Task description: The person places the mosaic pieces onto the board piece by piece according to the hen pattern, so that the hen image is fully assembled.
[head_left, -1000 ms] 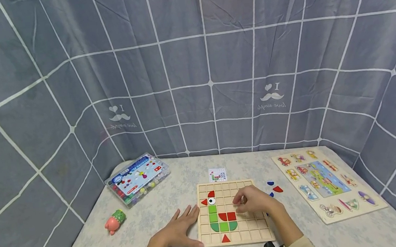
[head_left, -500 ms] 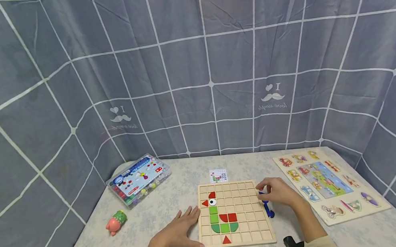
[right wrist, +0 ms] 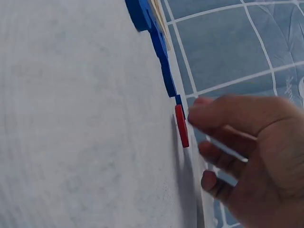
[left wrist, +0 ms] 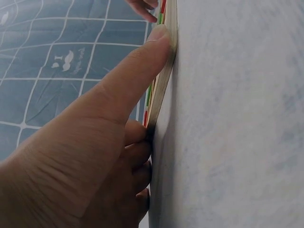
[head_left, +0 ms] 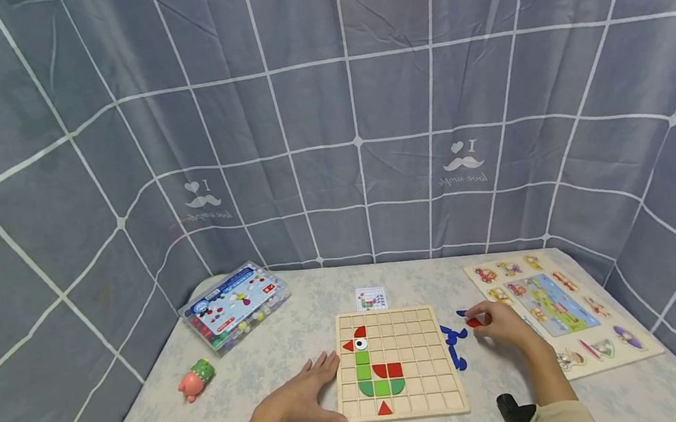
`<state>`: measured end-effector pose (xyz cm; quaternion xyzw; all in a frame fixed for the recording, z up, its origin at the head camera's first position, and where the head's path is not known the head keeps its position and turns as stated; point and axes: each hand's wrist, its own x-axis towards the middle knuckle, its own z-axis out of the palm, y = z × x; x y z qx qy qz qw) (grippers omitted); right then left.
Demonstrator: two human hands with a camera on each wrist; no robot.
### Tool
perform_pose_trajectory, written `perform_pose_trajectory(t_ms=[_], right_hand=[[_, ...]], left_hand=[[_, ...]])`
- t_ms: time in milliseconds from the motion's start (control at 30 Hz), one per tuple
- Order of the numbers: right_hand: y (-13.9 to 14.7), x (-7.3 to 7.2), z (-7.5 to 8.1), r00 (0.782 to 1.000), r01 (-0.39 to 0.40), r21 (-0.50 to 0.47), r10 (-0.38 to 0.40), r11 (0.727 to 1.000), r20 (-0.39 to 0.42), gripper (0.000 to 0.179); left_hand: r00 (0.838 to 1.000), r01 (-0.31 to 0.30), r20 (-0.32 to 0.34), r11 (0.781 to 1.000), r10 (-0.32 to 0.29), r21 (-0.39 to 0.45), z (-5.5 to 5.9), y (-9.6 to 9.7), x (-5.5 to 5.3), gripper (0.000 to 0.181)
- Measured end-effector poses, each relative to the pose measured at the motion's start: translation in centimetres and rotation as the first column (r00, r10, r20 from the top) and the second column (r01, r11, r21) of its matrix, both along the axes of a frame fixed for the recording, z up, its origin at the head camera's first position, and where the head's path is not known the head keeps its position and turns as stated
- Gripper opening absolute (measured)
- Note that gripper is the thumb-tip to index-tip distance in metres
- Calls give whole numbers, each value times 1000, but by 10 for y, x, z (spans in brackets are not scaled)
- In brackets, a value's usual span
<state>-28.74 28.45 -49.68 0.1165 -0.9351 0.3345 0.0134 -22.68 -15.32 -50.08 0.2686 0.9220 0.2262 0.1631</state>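
My left hand (head_left: 308,393) rests along the left side of a wooden grid board (head_left: 431,366), its fingers extended and thumb at the near corner. In the left wrist view the thumb (left wrist: 137,66) lies against the board's edge. Red, green and white pieces form a bird-like shape on the board's left half. Right of the board, my right hand (head_left: 501,324) is at a red rounded piece (head_left: 473,322) on the table. In the right wrist view, thumb and fingers hover close beside this red piece (right wrist: 182,126), not clearly gripping it.
Several blue pieces (head_left: 453,347) lie along the board's right side. A small pattern card (head_left: 371,298) lies behind the board. A picture puzzle (head_left: 559,311) is at right. A clear bead box (head_left: 237,307) and a pink-green toy (head_left: 197,379) sit at left.
My right hand has moved from above the board rightward, past the blue pieces, to the red piece. My left hand and the pieces on the board have stayed put.
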Motion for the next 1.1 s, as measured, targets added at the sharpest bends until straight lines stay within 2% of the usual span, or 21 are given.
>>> perform_pose_trajectory(t_ms=[133, 367, 533, 900, 1033, 1100], right_hand=[[3, 0, -5, 1000, 24, 20, -24, 1000, 13, 28], [3, -1, -3, 999, 48, 43, -48, 998, 6, 24], [4, -1, -2, 996, 69, 74, -72, 995, 46, 30], [3, 1, -4, 995, 62, 43, -65, 997, 72, 30], [3, 4, -2, 990, 114, 106, -121, 988, 65, 28], [2, 6, 1, 983, 158, 155, -170, 975, 68, 33]], left_hand=[[1000, 12, 10, 1000, -12, 10, 0, -1, -1, 113], [1000, 28, -13, 999, -28, 23, 1, -3, 0, 113], [999, 32, -21, 999, -31, 23, 0, -3, 1, 112], [999, 35, -33, 999, -35, 2, -1, -2, 1, 112], [999, 36, -34, 999, -36, 3, -1, -2, 1, 112], [999, 34, -30, 999, -33, 6, -1, -2, 1, 112]])
